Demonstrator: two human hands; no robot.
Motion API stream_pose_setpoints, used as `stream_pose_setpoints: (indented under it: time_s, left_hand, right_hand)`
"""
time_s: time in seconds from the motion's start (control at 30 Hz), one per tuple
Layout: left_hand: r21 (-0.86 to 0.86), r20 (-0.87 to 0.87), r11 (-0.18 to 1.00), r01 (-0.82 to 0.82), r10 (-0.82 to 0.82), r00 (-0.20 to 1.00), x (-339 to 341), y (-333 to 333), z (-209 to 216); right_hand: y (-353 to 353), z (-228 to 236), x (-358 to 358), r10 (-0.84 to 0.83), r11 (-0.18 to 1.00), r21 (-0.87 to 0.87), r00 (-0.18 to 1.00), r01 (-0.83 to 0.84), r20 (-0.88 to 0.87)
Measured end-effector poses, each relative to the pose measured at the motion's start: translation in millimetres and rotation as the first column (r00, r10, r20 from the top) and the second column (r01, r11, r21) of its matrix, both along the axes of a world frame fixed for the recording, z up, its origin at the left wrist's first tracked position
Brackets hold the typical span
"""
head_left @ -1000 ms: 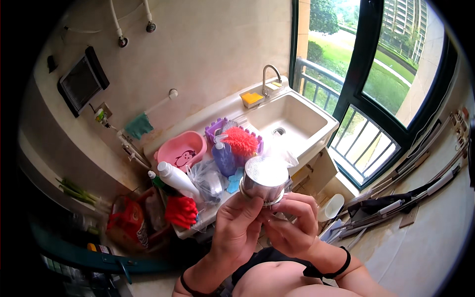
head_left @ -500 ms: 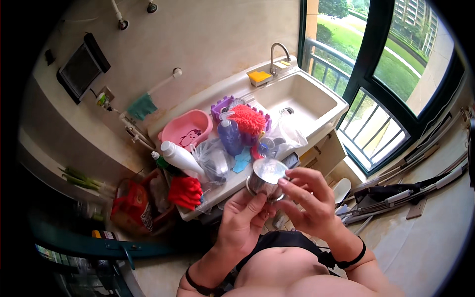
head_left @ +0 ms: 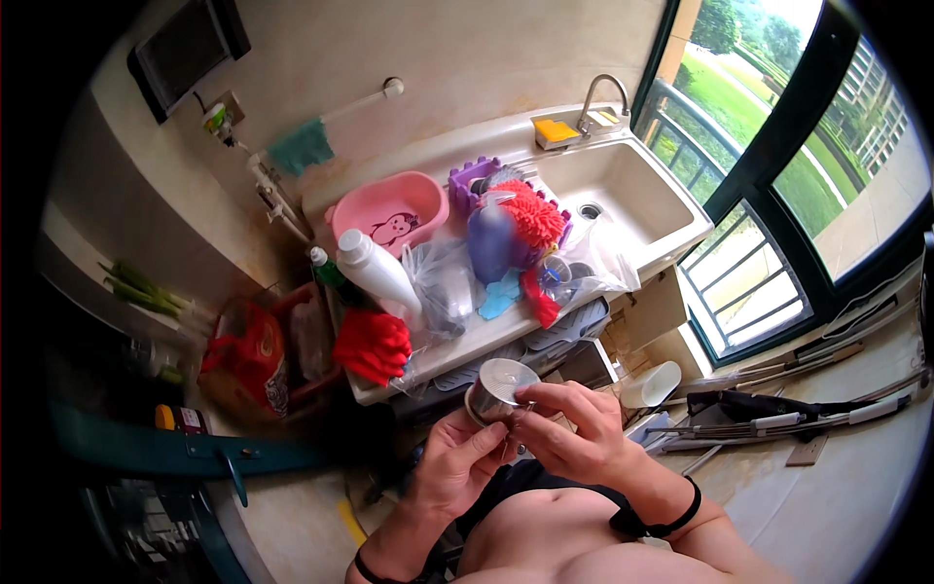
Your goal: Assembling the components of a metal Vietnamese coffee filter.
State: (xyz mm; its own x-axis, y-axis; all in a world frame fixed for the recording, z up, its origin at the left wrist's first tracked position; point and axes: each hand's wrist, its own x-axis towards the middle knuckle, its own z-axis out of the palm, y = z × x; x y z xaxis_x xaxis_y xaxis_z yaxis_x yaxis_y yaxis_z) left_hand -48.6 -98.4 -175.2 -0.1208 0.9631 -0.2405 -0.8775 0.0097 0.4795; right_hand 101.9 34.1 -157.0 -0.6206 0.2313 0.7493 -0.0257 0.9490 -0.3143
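Observation:
A small shiny metal cup [head_left: 501, 383] is between my hands, in front of my belly. Its flat end, with a fine pattern, faces up, and a wider rim shows at its lower left. My left hand [head_left: 455, 459] grips it from below and the left, thumb pressed near its lower end. My right hand [head_left: 576, 428] is closed on its right side, with the fingertips against the wall. The cup's underside and some of my fingertips are hidden.
Beyond the hands stands a white sink [head_left: 637, 209]. Its counter carries a pink basin [head_left: 399, 200], a white bottle [head_left: 375, 273], a purple pump bottle [head_left: 491, 243], a red chenille mitt [head_left: 533, 216] and a red cloth [head_left: 373, 346]. Poles [head_left: 778, 419] lean at the right.
The view has shifted, so the sink and counter sit farther right. Both hands hold the cup lower and nearer my body, with its flat end tilted a little differently.

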Motion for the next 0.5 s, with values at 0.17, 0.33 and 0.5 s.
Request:
stream_pose_setpoints:
  time_s: [0.17,0.33,0.5]
  left_hand:
    - [0.031,0.081,0.999,0.028,-0.030,0.996,-21,-20,-11]
    - [0.001,0.051,1.000,-0.002,0.002,0.999,-37,-29,-17]
    - [-0.104,-0.030,0.994,-0.023,0.020,0.999,-48,-33,-25]
  right_hand:
    - [-4,-1,-29,0.087,0.993,0.071,0.995,-0.091,0.049]
    - [-7,-4,-50,0.137,0.983,0.116,0.990,-0.141,0.039]
    - [0,-10,-64,0.260,0.965,0.019,0.961,-0.263,0.096]
